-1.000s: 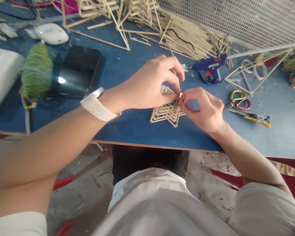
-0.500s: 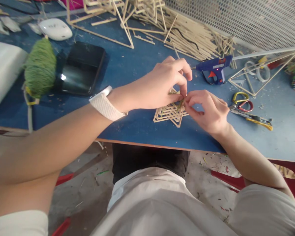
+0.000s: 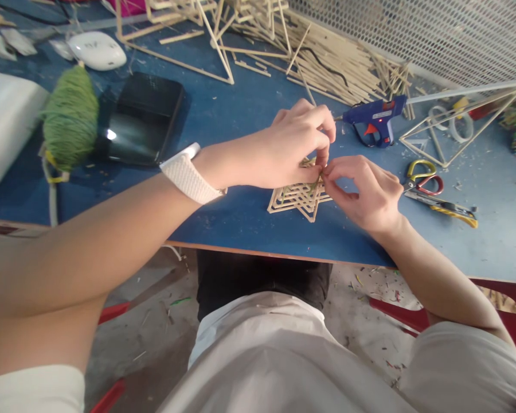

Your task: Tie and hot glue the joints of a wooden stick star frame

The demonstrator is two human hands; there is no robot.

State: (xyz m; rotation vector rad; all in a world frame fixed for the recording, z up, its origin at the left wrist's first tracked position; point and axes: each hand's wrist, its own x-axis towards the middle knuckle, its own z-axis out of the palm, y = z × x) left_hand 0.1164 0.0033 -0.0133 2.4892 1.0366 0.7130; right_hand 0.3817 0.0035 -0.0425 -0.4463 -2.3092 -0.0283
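A small star [image 3: 303,201] made of thin wooden sticks lies on the blue table, with bits of green strand showing on it. Over its upper part, my left hand [image 3: 298,137] is closed, thumb and forefinger pinched together. The fingertips of my right hand [image 3: 365,192] meet those of the left in a pinch at the star's upper right. Whatever the two pinches hold is too small to make out. Part of the star is hidden beneath my fingers.
Right of my hands are a blue glue gun [image 3: 378,120], scissors [image 3: 423,176] and a utility knife [image 3: 449,209]. On the left lie a black phone-like slab [image 3: 146,117], green yarn [image 3: 71,120] and a white mouse [image 3: 97,50]. Many thin sticks [image 3: 339,69] and stick frames [image 3: 223,69] crowd the back.
My left wrist and forearm have risen slightly. Both hands keep their pinch at nearly the same spot over the star.
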